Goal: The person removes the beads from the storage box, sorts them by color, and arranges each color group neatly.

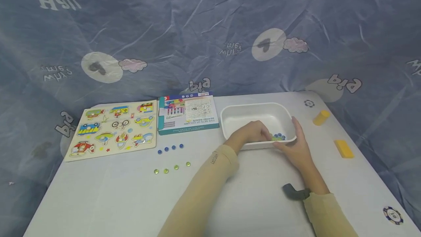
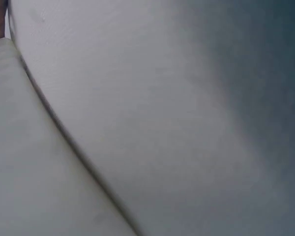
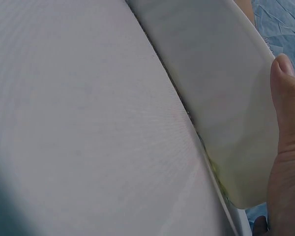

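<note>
A white plastic tray (image 1: 250, 111) stands at the back of the table, with a small heap of blue and green beads (image 1: 279, 136) in its near right corner. My left hand (image 1: 251, 132) reaches over the near rim into the tray, fingers bent down beside the heap; its fingertips are hidden, so I cannot tell if they pinch a bead. My right hand (image 1: 297, 149) grips the tray's right corner, thumb at the near rim and fingers along the right side. In the right wrist view the thumb (image 3: 287, 103) lies against the tray's outer wall (image 3: 216, 73).
Left of the tray lie a row of blue beads (image 1: 166, 149) and a nearer row of green beads (image 1: 166, 171). Behind them are a flat box (image 1: 200, 120) and a wooden picture puzzle (image 1: 113, 131). A yellow cylinder (image 1: 321, 117) and yellow block (image 1: 344, 149) lie at the right.
</note>
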Motion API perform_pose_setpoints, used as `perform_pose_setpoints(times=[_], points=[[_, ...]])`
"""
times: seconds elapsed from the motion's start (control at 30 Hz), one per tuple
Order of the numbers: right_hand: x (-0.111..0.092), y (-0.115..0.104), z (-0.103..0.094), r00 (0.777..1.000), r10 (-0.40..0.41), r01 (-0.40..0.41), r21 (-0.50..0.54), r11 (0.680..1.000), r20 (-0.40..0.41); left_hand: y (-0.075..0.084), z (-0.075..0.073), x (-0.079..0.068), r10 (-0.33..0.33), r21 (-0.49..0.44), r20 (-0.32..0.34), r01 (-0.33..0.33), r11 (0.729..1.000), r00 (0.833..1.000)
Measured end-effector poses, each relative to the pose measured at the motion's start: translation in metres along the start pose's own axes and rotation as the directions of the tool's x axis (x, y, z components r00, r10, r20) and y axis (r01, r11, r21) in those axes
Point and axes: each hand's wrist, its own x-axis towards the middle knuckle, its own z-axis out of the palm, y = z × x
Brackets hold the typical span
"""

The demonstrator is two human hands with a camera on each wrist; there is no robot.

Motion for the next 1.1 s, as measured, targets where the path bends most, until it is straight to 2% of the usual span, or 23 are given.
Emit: perform_pose_setpoints(times=[0.3,0.6,0.83,0.97,1.1], points=[[-0.0015,-0.0026,-0.0004,1.000,0.015,-0.015,-0.002,1.000,0.002,0.0008,0.0040,0.0016,0.005,0.010,-0.002,-0.005,1.000,1.000],[-0.0027,-0.0045,-0.0002,1.000,0.001,-0.001,0.003,1.000,0.003,-0.0036,0.0042,0.0044,0.068,0.056,0.045,-0.071,0.996,0.997],[-0.0015,-0.0045,-0.0002,1.000,0.005,-0.005,-0.005,1.000,0.003,-0.0037,0.0034,0.0069,0.084,0.069,0.061,-0.088,0.994,0.995],[-0.0012,-0.0049,-0.0010,1.000,0.015,-0.015,-0.010,1.000,0.005,-0.0034,0.0015,0.0070,0.125,0.083,0.061,-0.130,0.988,0.990],[-0.0006,-0.0039,-0.0015,1.000,0.011,-0.011,-0.015,1.000,0.006,-0.0024,-0.0015,0.0043,0.213,0.064,0.054,-0.216,0.974,0.976]])
